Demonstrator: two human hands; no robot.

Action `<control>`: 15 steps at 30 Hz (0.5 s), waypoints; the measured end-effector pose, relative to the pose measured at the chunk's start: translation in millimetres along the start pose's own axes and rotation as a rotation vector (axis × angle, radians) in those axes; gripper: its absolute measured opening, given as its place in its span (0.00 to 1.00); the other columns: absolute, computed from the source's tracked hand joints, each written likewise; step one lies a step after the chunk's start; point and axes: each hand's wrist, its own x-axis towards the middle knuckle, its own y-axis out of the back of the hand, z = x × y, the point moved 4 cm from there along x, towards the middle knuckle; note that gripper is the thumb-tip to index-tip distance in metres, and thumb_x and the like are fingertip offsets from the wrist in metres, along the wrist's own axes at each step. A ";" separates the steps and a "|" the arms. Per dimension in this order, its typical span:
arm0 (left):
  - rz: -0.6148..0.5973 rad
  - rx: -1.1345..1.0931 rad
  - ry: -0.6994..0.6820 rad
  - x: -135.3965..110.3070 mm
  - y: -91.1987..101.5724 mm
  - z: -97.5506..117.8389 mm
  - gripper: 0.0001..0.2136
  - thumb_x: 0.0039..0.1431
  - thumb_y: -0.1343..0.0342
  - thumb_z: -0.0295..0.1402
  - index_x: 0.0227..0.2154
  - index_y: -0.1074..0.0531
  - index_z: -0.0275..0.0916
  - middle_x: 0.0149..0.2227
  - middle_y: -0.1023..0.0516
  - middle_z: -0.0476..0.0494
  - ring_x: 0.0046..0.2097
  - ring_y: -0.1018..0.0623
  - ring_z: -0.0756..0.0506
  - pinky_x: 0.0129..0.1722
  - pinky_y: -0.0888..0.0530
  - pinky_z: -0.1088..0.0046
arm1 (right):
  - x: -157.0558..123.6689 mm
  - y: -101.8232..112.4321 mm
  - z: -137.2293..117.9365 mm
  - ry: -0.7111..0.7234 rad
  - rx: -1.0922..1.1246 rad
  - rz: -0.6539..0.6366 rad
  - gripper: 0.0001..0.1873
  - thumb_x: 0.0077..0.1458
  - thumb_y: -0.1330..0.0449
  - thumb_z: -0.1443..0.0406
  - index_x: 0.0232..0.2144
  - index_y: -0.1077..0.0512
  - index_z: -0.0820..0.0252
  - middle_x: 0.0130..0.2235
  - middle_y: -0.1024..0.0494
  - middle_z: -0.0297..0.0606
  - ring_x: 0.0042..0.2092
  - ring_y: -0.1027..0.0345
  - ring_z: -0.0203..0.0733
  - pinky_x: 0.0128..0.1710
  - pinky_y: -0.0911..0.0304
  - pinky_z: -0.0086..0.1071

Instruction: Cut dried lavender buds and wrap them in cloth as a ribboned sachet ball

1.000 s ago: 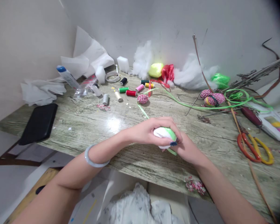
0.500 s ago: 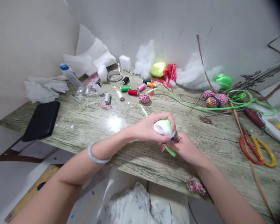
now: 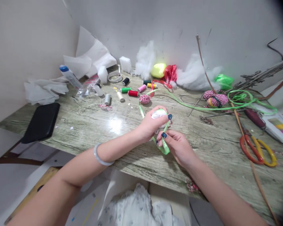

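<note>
My left hand is closed round a small white bundle that has light green ribbon at its edge. The thumb presses on the bundle's right side. Just below, my right hand pinches the light green ribbon, which hangs in a loop under the bundle. More of this ribbon runs up from behind the left hand past a ball of red-and-white twine. My fingers cover the underside of the bundle, so how the ribbon goes round there is hidden.
Thread spools lie behind the hands. White stuffing rests against the wall. Scissors with red and yellow handles, dry twigs and tangled green ribbon are at right. A black phone lies at the left table edge.
Both hands have shifted; the left has turned and moved slightly up and left. The right hand now draws the ribbon into a loop below the bundle, where earlier its end hung down.
</note>
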 end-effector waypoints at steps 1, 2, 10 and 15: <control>0.020 -0.032 0.011 -0.2 -0.7 -1.8 0.14 0.47 0.37 0.34 0.33 0.38 0.40 0.27 0.29 0.52 0.26 0.27 0.53 0.22 0.34 0.81 | 1.2 -1.7 2.6 -0.006 0.010 -0.002 0.14 0.53 0.39 0.54 0.28 0.24 0.59 0.24 0.27 0.34 0.28 0.35 0.35 0.34 0.37 0.30; 0.042 -0.065 0.017 -0.3 -1.0 -3.3 0.14 0.47 0.37 0.34 0.33 0.38 0.40 0.26 0.28 0.52 0.26 0.26 0.53 0.23 0.32 0.81 | 2.4 -3.2 4.7 -0.013 0.011 -0.011 0.14 0.53 0.39 0.54 0.28 0.24 0.59 0.24 0.26 0.34 0.28 0.35 0.35 0.34 0.37 0.30; 0.185 -0.187 0.243 -2.2 5.7 -16.8 0.14 0.48 0.40 0.40 0.32 0.33 0.37 0.29 0.22 0.43 0.24 0.24 0.49 0.14 0.39 0.81 | 7.6 -5.6 -1.7 -0.016 -0.208 -0.091 0.16 0.55 0.41 0.53 0.29 0.23 0.59 0.26 0.23 0.36 0.32 0.30 0.37 0.39 0.36 0.31; 0.194 -0.256 0.317 -2.2 4.6 -15.8 0.12 0.49 0.42 0.40 0.30 0.33 0.37 0.28 0.21 0.42 0.27 0.22 0.46 0.20 0.31 0.78 | 3.5 -5.0 -8.9 0.142 -0.505 -0.055 0.13 0.60 0.45 0.59 0.33 0.23 0.58 0.32 0.22 0.36 0.36 0.31 0.38 0.40 0.38 0.31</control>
